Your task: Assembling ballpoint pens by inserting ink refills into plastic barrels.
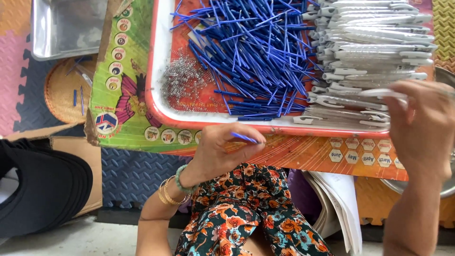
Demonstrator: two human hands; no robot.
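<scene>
— What is the left hand (222, 149) holding?
— It pinches a thin blue pen refill (244, 138) in its fingertips, just below the red tray (156, 102).
— And the right hand (422, 128)?
— It is closed on a white pen barrel (381, 93), beside the pile of white barrels (374, 42).

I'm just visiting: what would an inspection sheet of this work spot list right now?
Surface: red-rimmed tray on a colourful printed board.
Job's things: blue pen refills heaped mid-tray; white pen barrels stacked at one side; small metal springs at the other.
Clutter: metal tray, woven basket, cardboard box, papers.
Hands: left hand pinches one blue refill; right hand holds a white barrel.
Cables: nothing seen.
Surroundings: foam floor mats.
</scene>
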